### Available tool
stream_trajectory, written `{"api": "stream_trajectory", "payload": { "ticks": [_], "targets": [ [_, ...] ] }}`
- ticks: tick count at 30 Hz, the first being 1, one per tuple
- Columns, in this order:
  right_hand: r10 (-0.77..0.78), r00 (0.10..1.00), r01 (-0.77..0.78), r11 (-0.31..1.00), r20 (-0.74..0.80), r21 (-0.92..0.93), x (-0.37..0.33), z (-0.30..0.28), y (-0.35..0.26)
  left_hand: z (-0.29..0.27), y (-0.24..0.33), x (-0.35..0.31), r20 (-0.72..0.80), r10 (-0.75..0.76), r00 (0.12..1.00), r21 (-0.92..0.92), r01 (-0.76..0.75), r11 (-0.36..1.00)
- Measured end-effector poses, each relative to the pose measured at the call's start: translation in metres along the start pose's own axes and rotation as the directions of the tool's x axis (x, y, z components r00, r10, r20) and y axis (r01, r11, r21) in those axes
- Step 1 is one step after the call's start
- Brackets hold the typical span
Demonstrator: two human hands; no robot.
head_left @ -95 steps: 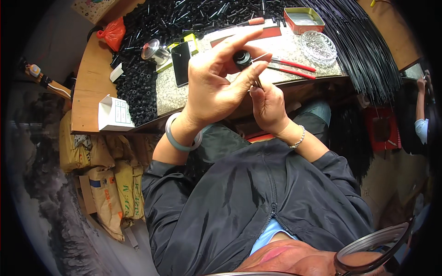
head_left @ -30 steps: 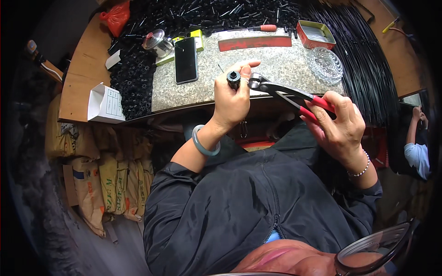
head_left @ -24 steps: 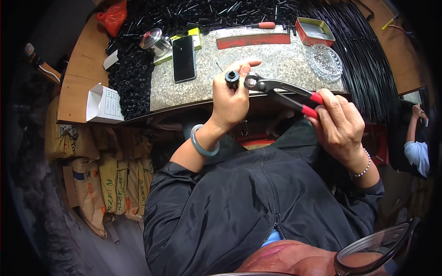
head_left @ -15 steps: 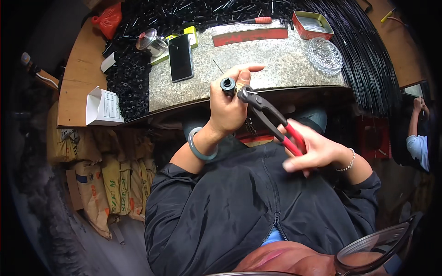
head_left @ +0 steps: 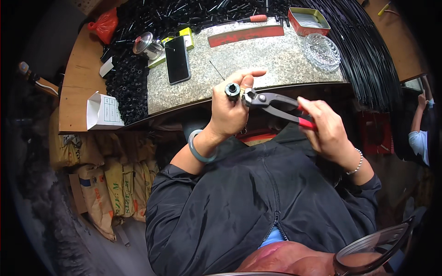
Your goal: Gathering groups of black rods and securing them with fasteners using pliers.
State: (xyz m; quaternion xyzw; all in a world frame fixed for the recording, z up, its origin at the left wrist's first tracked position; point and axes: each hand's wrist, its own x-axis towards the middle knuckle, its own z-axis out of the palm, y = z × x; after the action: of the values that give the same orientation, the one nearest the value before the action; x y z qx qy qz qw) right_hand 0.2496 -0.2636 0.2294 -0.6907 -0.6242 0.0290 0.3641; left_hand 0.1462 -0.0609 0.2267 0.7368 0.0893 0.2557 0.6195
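crimping small black ring part (head_left: pixel 232 89) with red-handled pliers (head_left: pixel 276 104), judged mid-step: nose set against part, squeeze not visibly finished.
held part just in front of stone slab (head_left: pixel 258 64) edge, pinched shut in left hand (head_left: pixel 230 112) fingers, wrist cocked upward; right hand (head_left: pixel 327 131) wrapped closed round pliers handles, forearm angled in from lower right.

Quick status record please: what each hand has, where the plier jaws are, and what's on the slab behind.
left hand: grips small black cylindrical part
right hand: squeezes red-handled pliers
plier jaws: at the part's side; contact unclear
stone slab: dark phone, glass dish, red tin
left of slab: heap of black parts
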Motion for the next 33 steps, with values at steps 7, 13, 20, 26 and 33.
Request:
{"api": "stream_trajectory", "payload": {
  "ticks": [7,13,20,26,33],
  "targets": [
    [0.315,0.733,-0.609,0.698,0.602,0.377,0.01,-0.006,-0.013,0.006,-0.005,0.001,0.024,0.006,1.0,-0.021,-0.006,1.0],
    [0.126,0.943,-0.232,0.913,0.308,0.335,0.003,0.0,0.0,0.009,-0.013,0.0,-0.021,0.019,1.0,0.011,-0.019,1.0],
    [0.232,0.868,-0.439,0.771,0.439,0.461,0.006,-0.007,-0.002,0.011,-0.018,-0.001,-0.047,0.054,0.997,0.032,-0.052,0.998],
    [0.417,0.723,-0.684,0.547,0.551,0.483,0.0,0.006,0.004,0.015,-0.024,0.001,-0.037,0.067,0.997,0.008,-0.066,0.998],
    [0.407,0.914,-0.399,0.901,-0.011,0.172,0.011,0.023,0.072,0.012,-0.019,0.006,-0.133,-0.039,0.99,-0.059,0.031,0.998]
  ]
}}
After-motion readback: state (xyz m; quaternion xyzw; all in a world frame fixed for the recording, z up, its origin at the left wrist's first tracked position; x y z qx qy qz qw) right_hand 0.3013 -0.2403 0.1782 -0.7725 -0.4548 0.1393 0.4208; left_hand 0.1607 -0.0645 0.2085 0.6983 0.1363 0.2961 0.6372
